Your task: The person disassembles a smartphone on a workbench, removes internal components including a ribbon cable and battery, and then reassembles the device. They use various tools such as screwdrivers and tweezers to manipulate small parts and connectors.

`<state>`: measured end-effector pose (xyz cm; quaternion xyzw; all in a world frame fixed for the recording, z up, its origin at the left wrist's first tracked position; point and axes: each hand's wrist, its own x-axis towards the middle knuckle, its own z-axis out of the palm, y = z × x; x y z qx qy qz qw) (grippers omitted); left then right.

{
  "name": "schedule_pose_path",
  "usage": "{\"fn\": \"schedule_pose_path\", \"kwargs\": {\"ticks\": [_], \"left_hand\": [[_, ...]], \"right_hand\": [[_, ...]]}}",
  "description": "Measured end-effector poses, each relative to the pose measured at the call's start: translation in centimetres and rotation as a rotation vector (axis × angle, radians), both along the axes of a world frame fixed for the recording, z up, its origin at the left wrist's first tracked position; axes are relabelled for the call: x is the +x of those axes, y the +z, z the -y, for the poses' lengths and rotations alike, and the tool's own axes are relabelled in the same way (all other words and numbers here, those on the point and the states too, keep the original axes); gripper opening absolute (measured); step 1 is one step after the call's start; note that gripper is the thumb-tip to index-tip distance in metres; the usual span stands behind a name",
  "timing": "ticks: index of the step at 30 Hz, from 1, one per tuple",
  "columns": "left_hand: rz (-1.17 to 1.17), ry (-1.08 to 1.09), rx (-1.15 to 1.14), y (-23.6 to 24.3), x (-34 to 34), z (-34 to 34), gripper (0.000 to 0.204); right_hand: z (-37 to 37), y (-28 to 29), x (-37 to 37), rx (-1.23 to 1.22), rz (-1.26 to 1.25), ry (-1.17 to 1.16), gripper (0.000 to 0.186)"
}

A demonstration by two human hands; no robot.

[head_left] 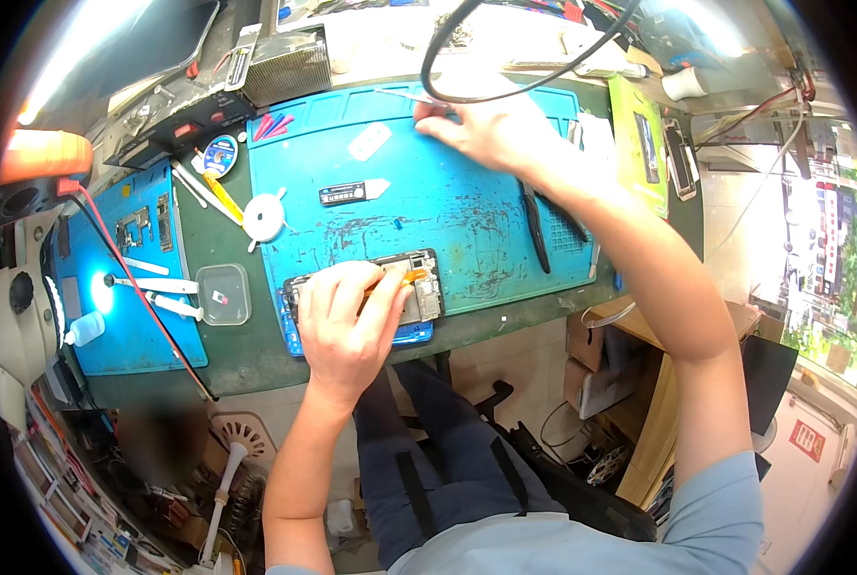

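Observation:
An opened phone (427, 299) with bare inner parts lies at the near edge of the blue work mat, above a blue phone part (411, 333). My left hand (345, 321) covers its left half, fingers bent down onto it. Beside my thumb shows an orange strip (413, 276); whatever lies under the palm is hidden. Stretched to the far side of the mat, my right hand (476, 123) has its fingers closed on slim pointed tweezers (398, 94), whose tip points left. Part of that hand is washed out by glare.
Black-handled pliers (534, 225) lie right of centre on the mat (448, 220). A black-labelled strip (344, 193), white spool (264, 218) and clear box (224, 294) are leftward. A black cable (428, 57) loops above my right hand. A green box (637, 144) stands right.

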<state>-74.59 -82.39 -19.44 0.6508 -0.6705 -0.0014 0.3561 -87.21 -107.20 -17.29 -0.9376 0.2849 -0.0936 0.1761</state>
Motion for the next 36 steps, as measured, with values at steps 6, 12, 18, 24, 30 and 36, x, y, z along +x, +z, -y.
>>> {"fn": "schedule_pose_path", "kwargs": {"ticks": [6, 12, 18, 24, 30, 36], "left_hand": [[0.005, 0.0, -0.005, -0.1, 0.0, -0.1, 0.024], [0.023, 0.007, -0.009, -0.2, 0.1, -0.2, 0.026], [0.026, 0.008, -0.011, -0.4, 0.1, -0.3, 0.025], [0.017, 0.008, -0.005, -0.4, 0.1, -0.3, 0.025], [0.003, 0.017, -0.013, -0.3, 0.0, -0.2, 0.024], [-0.004, 0.017, -0.009, -0.2, 0.1, -0.3, 0.024]], "right_hand": [[-0.6, -1.3, 0.9, -0.075, 0.008, 0.002, 0.02], [-0.4, -1.0, 0.7, -0.076, 0.002, 0.033, 0.019], [-0.6, 0.0, 0.0, -0.025, 0.029, 0.029, 0.019], [-1.5, -0.7, 1.3, -0.034, -0.051, 0.031, 0.017], [0.3, -0.3, 0.6, -0.046, 0.025, 0.066, 0.017], [-0.1, 1.5, 0.0, 0.035, -0.036, -0.021, 0.02]]}}
